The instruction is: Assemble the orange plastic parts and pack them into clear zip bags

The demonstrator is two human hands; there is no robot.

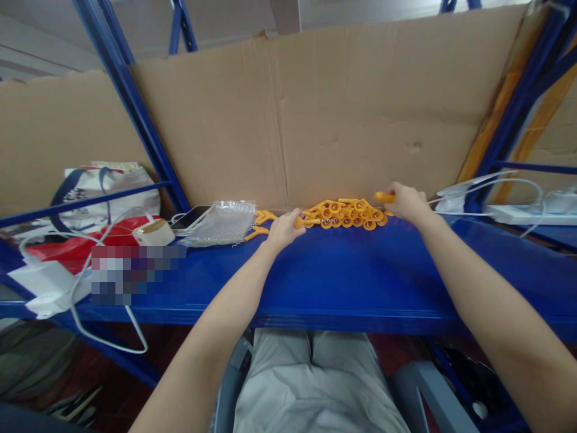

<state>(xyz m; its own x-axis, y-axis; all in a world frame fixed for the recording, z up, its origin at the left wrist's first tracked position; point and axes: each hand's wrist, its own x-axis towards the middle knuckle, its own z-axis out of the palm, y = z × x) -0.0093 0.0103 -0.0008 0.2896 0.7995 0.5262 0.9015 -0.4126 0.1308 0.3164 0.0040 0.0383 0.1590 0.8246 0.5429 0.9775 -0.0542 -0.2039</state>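
Along the back of the blue table lies a stacked pile of orange plastic pieces [347, 215], with round, cup-like ends facing me and small shiny centres. My left hand [283, 231] is at the pile's left end, its fingers closed around an orange piece [299, 222]; a thin metallic part shows just to its right. At the pile's right end, my right hand [408, 203] pinches another orange piece [383, 196], held slightly above the pile with its end pointing left. More loose orange pieces [265, 216] lie left of my left hand, partly hidden by it.
A clear plastic bag [225, 221] and a phone [193, 218] lie left of the pile. Farther left are white chargers with cables [45, 279], a red bag [85, 246] and a white tote [108, 186]. A cardboard wall [333, 114] rises behind; a power strip [532, 214] sits right.
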